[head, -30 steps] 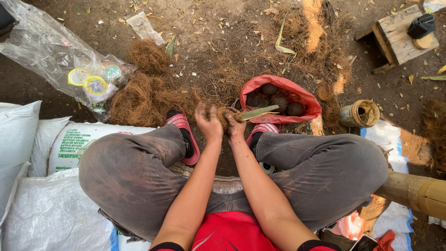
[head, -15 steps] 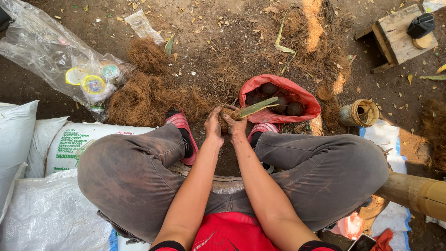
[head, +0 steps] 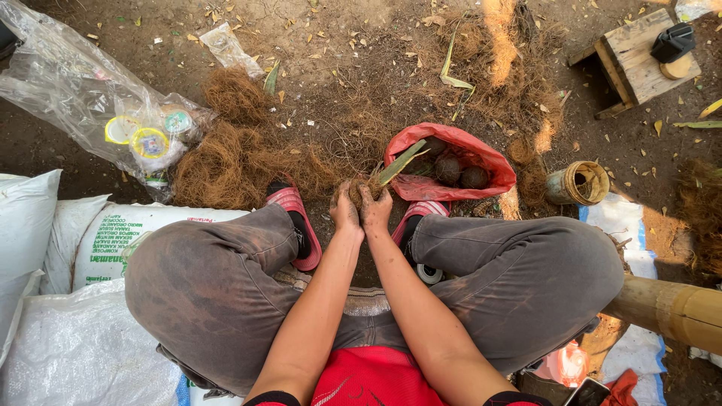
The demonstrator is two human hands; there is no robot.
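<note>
My left hand (head: 345, 210) and my right hand (head: 375, 210) are pressed together between my knees, both wrapped around a small brown fibre ball (head: 361, 187). A green leaf blade (head: 400, 162) sticks out of the ball, pointing up and right. Just beyond my hands lies a red plastic bag (head: 481, 160) holding a few dark round balls (head: 460, 174). Loose brown coconut fibre (head: 226, 154) is heaped on the dirt to the left of my hands.
A clear plastic bag (head: 71, 90) with small round tubs lies far left. White sacks (head: 83, 248) sit beside my left leg. A short bamboo cup (head: 577, 183) stands right of the red bag, a wooden stool (head: 635, 56) further back, a thick bamboo pole (head: 677, 308) at right.
My hands have shifted slightly on the fibre ball, and the leaf has tilted a little more upward. Everything else stays where it was.
</note>
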